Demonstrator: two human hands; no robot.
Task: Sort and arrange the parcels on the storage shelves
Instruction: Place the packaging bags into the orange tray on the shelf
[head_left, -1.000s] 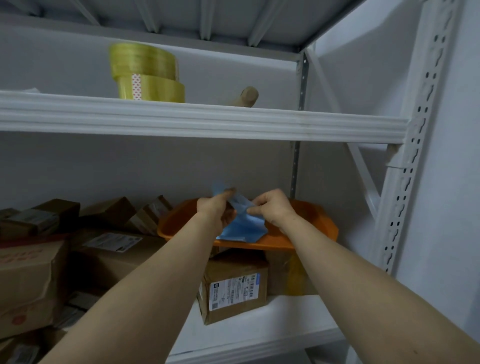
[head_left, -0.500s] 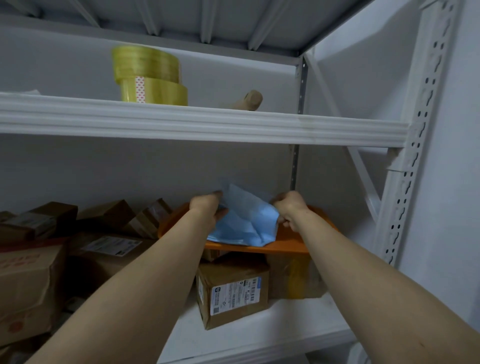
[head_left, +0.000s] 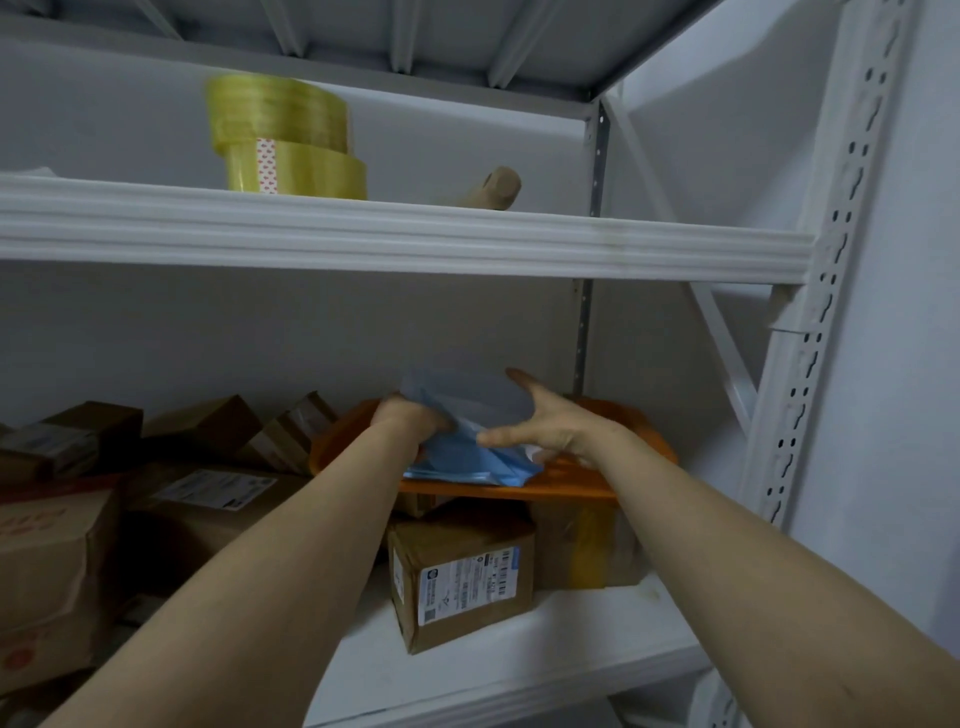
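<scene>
A blue plastic mailer bag (head_left: 470, 457) lies in an orange tray (head_left: 639, 421) that rests on cardboard boxes on the middle shelf. My left hand (head_left: 408, 421) grips the bag's left side, fingers curled into the plastic. With its fingers spread and straight, my right hand (head_left: 540, 421) lies against the bag's right side. The bag's upper part (head_left: 462, 392) stands up, blurred, between the two hands.
A labelled brown box (head_left: 462, 577) and a yellow-taped box (head_left: 587, 545) sit under the tray. More cardboard parcels (head_left: 197, 488) are piled to the left. Yellow tape rolls (head_left: 285, 140) and a brown paper roll (head_left: 493, 189) are on the upper shelf. A white upright (head_left: 810, 332) stands at right.
Both hands moved the blue bag deeper into the orange tray. My right hand let go of its grip and now lies spread against the bag. The view tilted slightly.
</scene>
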